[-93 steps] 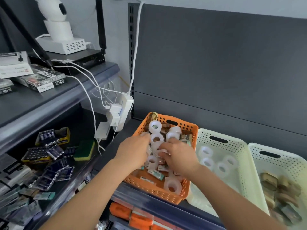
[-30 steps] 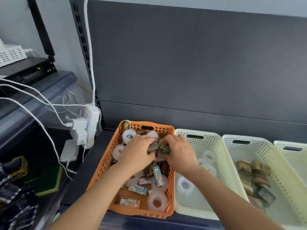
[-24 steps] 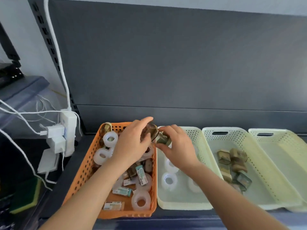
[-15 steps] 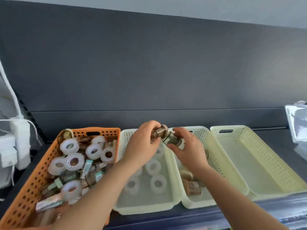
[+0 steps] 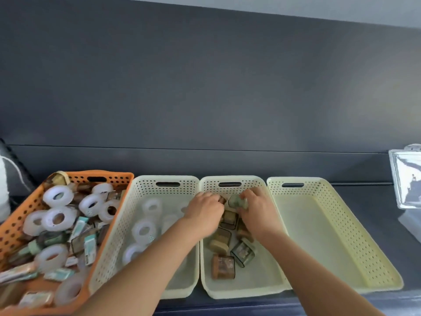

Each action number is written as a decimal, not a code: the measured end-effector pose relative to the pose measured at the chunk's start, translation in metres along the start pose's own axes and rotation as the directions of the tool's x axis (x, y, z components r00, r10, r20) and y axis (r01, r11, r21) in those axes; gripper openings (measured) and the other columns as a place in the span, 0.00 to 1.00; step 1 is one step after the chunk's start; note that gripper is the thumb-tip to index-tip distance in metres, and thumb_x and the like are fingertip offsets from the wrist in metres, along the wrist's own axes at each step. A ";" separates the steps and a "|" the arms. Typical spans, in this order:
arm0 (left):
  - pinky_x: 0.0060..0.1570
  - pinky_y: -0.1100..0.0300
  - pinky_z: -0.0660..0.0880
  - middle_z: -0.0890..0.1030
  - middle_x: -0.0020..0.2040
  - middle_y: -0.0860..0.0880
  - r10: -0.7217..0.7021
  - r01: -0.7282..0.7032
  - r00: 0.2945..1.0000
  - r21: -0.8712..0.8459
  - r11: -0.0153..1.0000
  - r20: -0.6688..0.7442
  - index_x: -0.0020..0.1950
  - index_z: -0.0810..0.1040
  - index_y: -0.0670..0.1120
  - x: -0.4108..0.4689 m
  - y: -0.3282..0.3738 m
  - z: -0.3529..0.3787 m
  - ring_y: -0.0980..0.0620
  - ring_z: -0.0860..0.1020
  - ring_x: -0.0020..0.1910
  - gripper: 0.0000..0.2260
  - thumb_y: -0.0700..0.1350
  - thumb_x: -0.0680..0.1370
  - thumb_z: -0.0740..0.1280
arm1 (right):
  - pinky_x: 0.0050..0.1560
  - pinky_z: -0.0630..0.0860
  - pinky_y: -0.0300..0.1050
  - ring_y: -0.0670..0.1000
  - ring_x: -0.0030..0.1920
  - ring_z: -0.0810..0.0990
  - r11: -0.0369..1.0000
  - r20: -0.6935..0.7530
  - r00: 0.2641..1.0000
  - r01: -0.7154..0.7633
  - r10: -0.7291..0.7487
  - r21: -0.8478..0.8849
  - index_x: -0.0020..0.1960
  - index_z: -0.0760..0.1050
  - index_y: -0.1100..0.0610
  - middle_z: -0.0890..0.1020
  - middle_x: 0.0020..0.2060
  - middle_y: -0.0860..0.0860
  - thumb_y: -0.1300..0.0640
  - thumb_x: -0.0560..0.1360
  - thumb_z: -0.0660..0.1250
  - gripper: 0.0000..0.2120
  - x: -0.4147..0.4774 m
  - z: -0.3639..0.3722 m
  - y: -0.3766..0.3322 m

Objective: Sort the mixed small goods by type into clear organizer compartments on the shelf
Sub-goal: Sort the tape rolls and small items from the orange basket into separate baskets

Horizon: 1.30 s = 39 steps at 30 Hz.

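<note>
An orange basket (image 5: 20, 224) at the left holds mixed white tape rolls (image 5: 58, 197), small packets and brown packs. Beside it a cream basket (image 5: 109, 249) holds several white tape rolls (image 5: 143, 230). The middle cream basket (image 5: 257, 286) holds several small brown and green packs (image 5: 223, 266). Both hands are down inside the middle basket near its far end. My left hand (image 5: 204, 213) grips a small brown pack (image 5: 222, 199). My right hand (image 5: 256, 209) grips a green-brown pack (image 5: 237, 201).
A third cream basket (image 5: 319, 229) stands at the right with nothing in it. A clear plastic holder (image 5: 406, 179) is at the far right edge. A dark back panel (image 5: 205, 87) rises behind the baskets. The shelf's front edge (image 5: 250, 305) runs just below them.
Both hands lifted small packs out of the orange basket, carried them right over the tape-roll basket, and have lowered them into the middle cream basket. My view has swung to the right.
</note>
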<state>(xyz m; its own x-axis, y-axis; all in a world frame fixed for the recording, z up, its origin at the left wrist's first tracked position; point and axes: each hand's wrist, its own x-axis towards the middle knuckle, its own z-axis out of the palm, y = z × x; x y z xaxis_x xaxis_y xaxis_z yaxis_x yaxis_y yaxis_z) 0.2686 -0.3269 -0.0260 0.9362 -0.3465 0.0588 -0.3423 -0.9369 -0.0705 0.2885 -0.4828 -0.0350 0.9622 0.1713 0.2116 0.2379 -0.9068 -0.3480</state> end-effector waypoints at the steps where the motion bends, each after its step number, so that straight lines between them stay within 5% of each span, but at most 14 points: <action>1: 0.66 0.52 0.62 0.72 0.64 0.46 0.013 -0.014 0.999 0.031 0.999 0.046 0.59 0.78 0.44 -0.001 0.000 0.003 0.45 0.70 0.64 0.14 0.37 0.75 0.63 | 0.55 0.73 0.45 0.54 0.55 0.75 0.998 0.038 0.999 0.034 -0.031 -0.060 0.59 0.74 0.54 0.75 0.58 0.50 0.61 0.74 0.63 0.14 0.001 0.003 0.002; 4: 0.74 0.50 0.53 0.58 0.76 0.45 -0.008 0.001 0.990 0.045 0.999 0.138 0.63 0.77 0.43 -0.002 -0.001 0.007 0.45 0.60 0.72 0.18 0.36 0.74 0.63 | 0.61 0.71 0.47 0.54 0.62 0.71 0.972 0.161 0.985 0.095 -0.061 -0.214 0.65 0.71 0.51 0.72 0.63 0.50 0.59 0.76 0.60 0.19 0.003 0.013 0.007; 8: 0.75 0.50 0.45 0.50 0.79 0.44 -0.041 0.037 0.983 0.024 0.999 0.177 0.63 0.76 0.44 0.001 -0.001 0.006 0.44 0.54 0.75 0.17 0.36 0.75 0.61 | 0.62 0.70 0.48 0.53 0.66 0.67 0.980 0.226 0.973 0.093 -0.052 -0.175 0.71 0.64 0.51 0.70 0.66 0.50 0.57 0.76 0.61 0.23 0.007 0.018 0.010; 17: 0.73 0.51 0.55 0.64 0.74 0.44 0.001 -0.002 1.000 -0.111 0.994 -0.012 0.63 0.76 0.43 -0.009 -0.008 -0.007 0.46 0.60 0.73 0.17 0.35 0.75 0.62 | 0.62 0.70 0.47 0.54 0.65 0.68 0.983 0.178 0.980 0.110 -0.083 -0.146 0.67 0.67 0.52 0.72 0.64 0.51 0.58 0.76 0.57 0.20 0.010 0.011 0.005; 22: 0.60 0.53 0.68 0.75 0.60 0.49 -0.087 0.067 0.986 -0.142 0.988 -0.143 0.58 0.77 0.45 -0.039 -0.040 -0.032 0.49 0.69 0.63 0.14 0.38 0.75 0.61 | 0.63 0.69 0.47 0.53 0.64 0.69 0.984 0.096 0.982 0.167 -0.161 -0.056 0.67 0.70 0.51 0.74 0.64 0.50 0.52 0.77 0.62 0.19 0.009 -0.003 -0.028; 25: 0.59 0.52 0.70 0.75 0.61 0.52 -0.176 0.150 0.971 -0.163 0.975 -0.162 0.61 0.77 0.47 -0.071 -0.072 -0.046 0.50 0.70 0.63 0.14 0.40 0.76 0.62 | 0.61 0.70 0.47 0.53 0.63 0.71 0.965 0.047 0.964 0.263 -0.262 -0.005 0.67 0.72 0.53 0.75 0.63 0.50 0.52 0.76 0.64 0.19 0.006 -0.007 -0.066; 32: 0.47 0.51 0.77 0.76 0.54 0.53 -0.407 0.392 0.910 -0.147 0.908 -0.085 0.57 0.77 0.50 -0.165 -0.152 -0.057 0.50 0.75 0.54 0.10 0.44 0.77 0.63 | 0.60 0.67 0.43 0.53 0.60 0.73 0.854 0.052 0.858 0.501 -0.512 0.139 0.62 0.76 0.53 0.77 0.59 0.49 0.51 0.75 0.67 0.16 -0.013 0.008 -0.176; 39: 0.43 0.53 0.76 0.78 0.51 0.49 -0.493 0.513 0.846 -0.053 0.857 0.202 0.53 0.78 0.50 -0.232 -0.212 -0.034 0.48 0.76 0.47 0.07 0.42 0.76 0.65 | 0.54 0.73 0.47 0.52 0.56 0.73 0.757 0.259 0.717 0.645 -0.647 0.105 0.54 0.79 0.54 0.79 0.50 0.50 0.48 0.74 0.65 0.13 -0.032 0.050 -0.258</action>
<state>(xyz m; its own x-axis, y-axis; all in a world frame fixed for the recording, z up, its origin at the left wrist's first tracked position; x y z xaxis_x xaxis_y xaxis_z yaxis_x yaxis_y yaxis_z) 0.1213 -0.0490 0.0090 0.9771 0.1785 -0.1162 0.1823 -0.9830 0.0229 0.2024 -0.2351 0.0027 0.5702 0.8094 0.1407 0.8147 -0.5351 -0.2232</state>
